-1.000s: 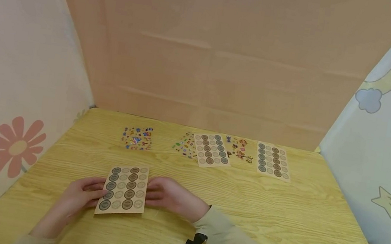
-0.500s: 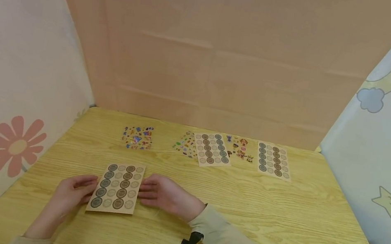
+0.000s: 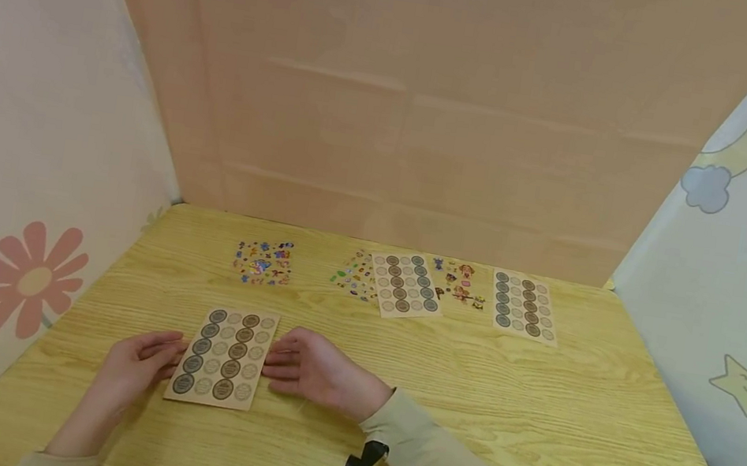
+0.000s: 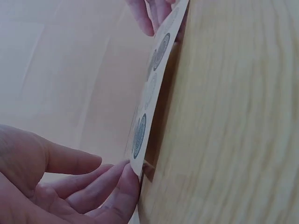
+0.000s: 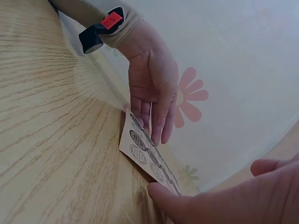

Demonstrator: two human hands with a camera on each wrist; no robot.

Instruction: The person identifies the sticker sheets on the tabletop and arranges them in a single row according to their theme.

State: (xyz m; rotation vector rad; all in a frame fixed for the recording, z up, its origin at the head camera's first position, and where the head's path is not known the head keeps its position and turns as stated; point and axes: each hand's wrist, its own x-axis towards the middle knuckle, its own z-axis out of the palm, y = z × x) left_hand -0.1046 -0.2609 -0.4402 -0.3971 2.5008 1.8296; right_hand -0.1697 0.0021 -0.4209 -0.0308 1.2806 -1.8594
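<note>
A tan sheet of round stickers, with rows of dark and pale circles, lies low over the table's near left part. In the left wrist view a narrow shadowed gap shows under part of it. My left hand is at its left edge; the fingertips touch the edge and the thumb stands off the sheet. On the opposite side my right hand has its extended fingers against the right edge. In the right wrist view its nearest finger meets the sheet's border.
Along the back of the wooden table lie two similar sheets, one in the middle and one on the right. Clear sheets of colourful small stickers lie there too. A tan backdrop and printed side walls enclose the table.
The sticker sheet has shifted left and come down towards the table, with both hands following. My left thumb, formerly over the sheet's edge, is now off it. The back sheets stay put.
</note>
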